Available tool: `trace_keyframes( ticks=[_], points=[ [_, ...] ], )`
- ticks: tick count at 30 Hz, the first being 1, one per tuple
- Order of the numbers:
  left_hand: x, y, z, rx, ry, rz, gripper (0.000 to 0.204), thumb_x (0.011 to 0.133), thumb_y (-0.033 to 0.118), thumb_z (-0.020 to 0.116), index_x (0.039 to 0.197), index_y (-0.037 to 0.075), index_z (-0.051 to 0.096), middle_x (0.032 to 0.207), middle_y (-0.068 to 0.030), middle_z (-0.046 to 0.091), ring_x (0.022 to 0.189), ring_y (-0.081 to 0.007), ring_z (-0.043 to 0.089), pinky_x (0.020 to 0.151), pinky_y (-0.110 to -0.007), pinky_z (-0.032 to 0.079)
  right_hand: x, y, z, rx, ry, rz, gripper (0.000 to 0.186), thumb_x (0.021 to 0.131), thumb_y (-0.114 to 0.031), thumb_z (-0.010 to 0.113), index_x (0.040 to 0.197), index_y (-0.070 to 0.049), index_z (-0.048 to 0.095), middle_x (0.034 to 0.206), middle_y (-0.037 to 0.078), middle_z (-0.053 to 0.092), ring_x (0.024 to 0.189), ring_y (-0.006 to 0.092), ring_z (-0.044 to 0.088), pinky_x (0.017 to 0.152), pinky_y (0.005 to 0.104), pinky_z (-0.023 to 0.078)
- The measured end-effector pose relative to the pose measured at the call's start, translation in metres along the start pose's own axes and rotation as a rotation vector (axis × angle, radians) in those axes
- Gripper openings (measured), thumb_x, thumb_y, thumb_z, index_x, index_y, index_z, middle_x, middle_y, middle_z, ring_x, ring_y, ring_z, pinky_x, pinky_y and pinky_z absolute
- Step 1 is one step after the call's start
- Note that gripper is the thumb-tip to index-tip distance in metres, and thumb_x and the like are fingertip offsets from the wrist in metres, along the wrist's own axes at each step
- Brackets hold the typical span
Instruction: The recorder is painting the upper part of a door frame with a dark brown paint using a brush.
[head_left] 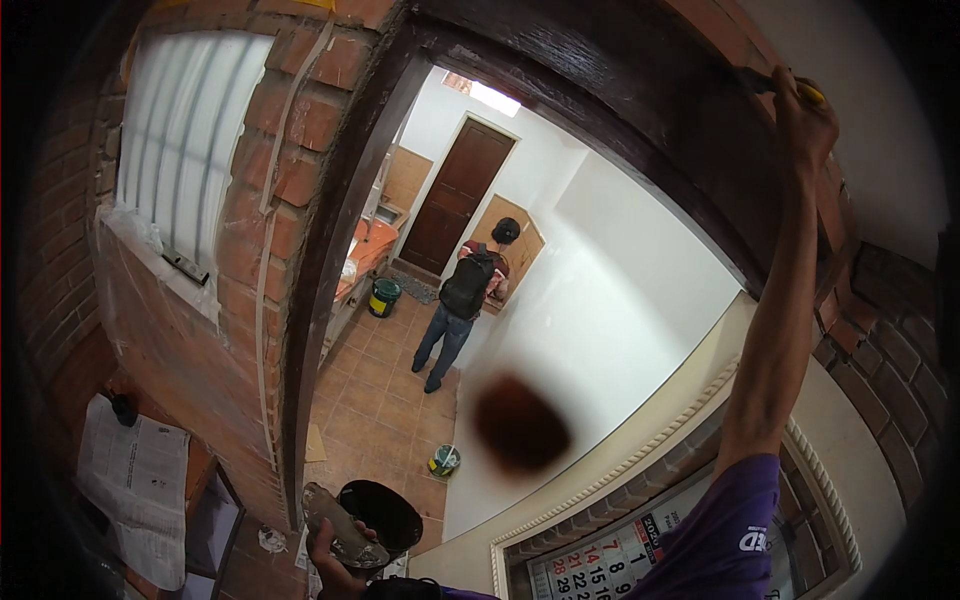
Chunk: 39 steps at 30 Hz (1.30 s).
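Note:
My right hand [805, 125] reaches up to the top right of the dark brown wooden door frame [590, 120]. Its fingers are closed around a paintbrush [814, 93] with a yellow handle. The brush's dark end lies at the upper edge of the frame, beside the brick; its bristles are hard to make out. Low in front of me, my left hand [335, 560] grips an open, paint-smeared can [345, 530] from the side. The can is tilted and its inside looks dark; how much it holds I cannot tell.
Beyond the doorway a person [465, 290] with a backpack stands facing away. Two buckets [384, 297] stand on the tiled floor. Brick wall [245, 290] and a plastic-covered window [190, 150] lie left, newspaper [135, 490] below. A framed calendar [600, 560] hangs lower right. A brown blur covers mid-view.

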<state>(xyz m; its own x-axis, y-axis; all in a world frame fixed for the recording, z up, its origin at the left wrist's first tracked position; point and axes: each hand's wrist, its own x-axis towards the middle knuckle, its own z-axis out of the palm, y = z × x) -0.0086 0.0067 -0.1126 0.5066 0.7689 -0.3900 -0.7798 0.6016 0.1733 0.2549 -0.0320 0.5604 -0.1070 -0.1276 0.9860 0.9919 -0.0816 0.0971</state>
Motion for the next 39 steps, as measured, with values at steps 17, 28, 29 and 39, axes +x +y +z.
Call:
trace_keyframes(
  ticks=[17, 28, 29, 39],
  points=[
    [-0.005, 0.000, 0.007, -0.059, 0.067, -0.049, 0.049, 0.087, 0.048, 0.062, 0.107, 0.005, 0.054, 0.085, -0.0124, 0.062, 0.076, -0.0296, 0.062, 0.073, -0.044, 0.053, -0.013, 0.014, -0.048, -0.080, 0.131, 0.003, 0.032, 0.079, -0.029, 0.069, 0.084, 0.002, 0.070, 0.069, 0.003, 0.065, 0.067, 0.0090, 0.060, 0.069, 0.0252, 0.049],
    [-0.001, 0.000, 0.009, -0.017, 0.003, -0.161, 0.050, 0.086, 0.053, 0.062, 0.103, 0.005, 0.059, 0.085, -0.0126, 0.063, 0.078, -0.0295, 0.063, 0.076, -0.045, 0.054, -0.091, 0.105, -0.194, 0.079, 0.289, 0.127, 0.014, 0.089, -0.014, 0.069, 0.086, 0.000, 0.068, 0.073, 0.000, 0.063, 0.066, 0.0050, 0.056, 0.061, 0.0195, 0.044],
    [0.000, -0.001, 0.009, -0.008, -0.047, -0.176, 0.052, 0.087, 0.052, 0.060, 0.102, 0.003, 0.059, 0.085, -0.0133, 0.064, 0.080, -0.0304, 0.063, 0.077, -0.046, 0.054, -0.096, 0.116, -0.200, 0.059, 0.267, 0.083, 0.014, 0.089, -0.014, 0.069, 0.087, 0.000, 0.068, 0.073, 0.001, 0.063, 0.067, 0.0051, 0.056, 0.061, 0.0197, 0.044],
    [0.001, -0.014, 0.026, 0.161, -0.128, -0.159, 0.055, 0.088, 0.049, 0.058, 0.106, -0.003, 0.058, 0.088, -0.0156, 0.063, 0.082, -0.0329, 0.061, 0.079, -0.046, 0.053, -0.121, 0.173, -0.228, 0.005, 0.274, 0.138, 0.022, 0.093, -0.016, 0.066, 0.106, 0.002, 0.070, 0.088, 0.004, 0.068, 0.082, 0.0069, 0.060, 0.074, 0.0211, 0.049]
  ],
)
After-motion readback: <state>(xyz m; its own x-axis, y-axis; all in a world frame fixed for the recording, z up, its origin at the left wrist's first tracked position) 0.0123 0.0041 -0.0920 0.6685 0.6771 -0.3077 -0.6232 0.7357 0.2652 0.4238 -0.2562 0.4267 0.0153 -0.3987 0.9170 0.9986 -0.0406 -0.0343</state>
